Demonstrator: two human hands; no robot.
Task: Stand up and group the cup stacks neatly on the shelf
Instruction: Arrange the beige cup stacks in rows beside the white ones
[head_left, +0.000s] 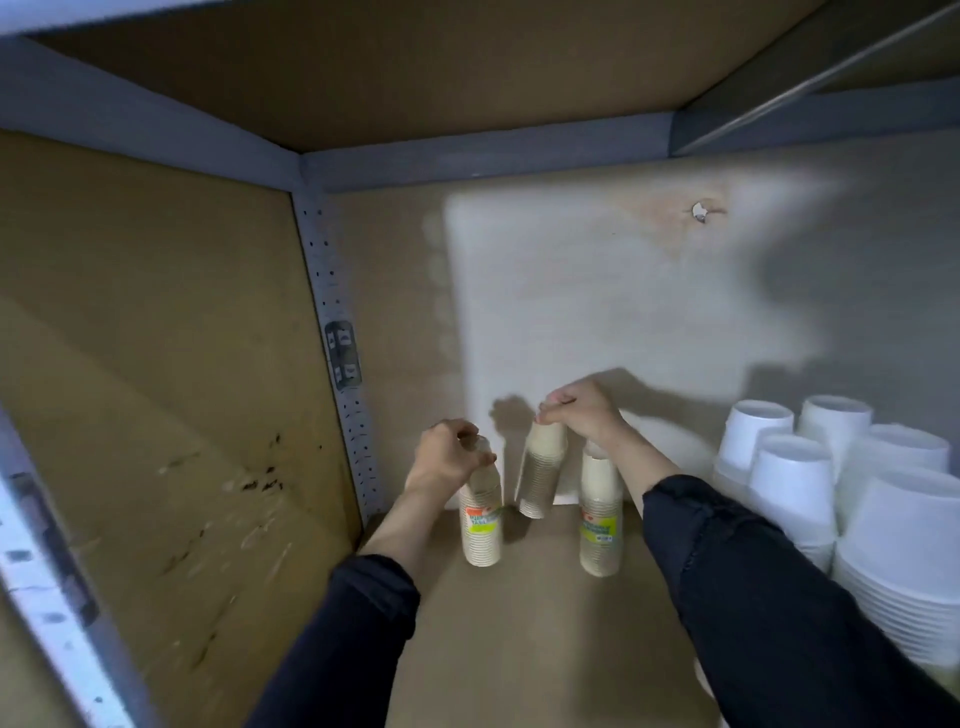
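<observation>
Three wrapped stacks of beige paper cups are on the brown shelf (519, 623). The left cup stack (482, 525) stands upright, and my left hand (447, 457) grips its top. The middle cup stack (541, 475) is tilted with its bottom lifted toward the left; my right hand (582, 410) pinches its top. The right cup stack (601, 519) stands upright just in front of my right wrist, untouched.
Several stacks of white bowls or tubs (831, 467) crowd the right side of the shelf. A perforated grey metal post (337, 353) and a brown side panel close off the left. The back wall (597, 291) is close behind the cups.
</observation>
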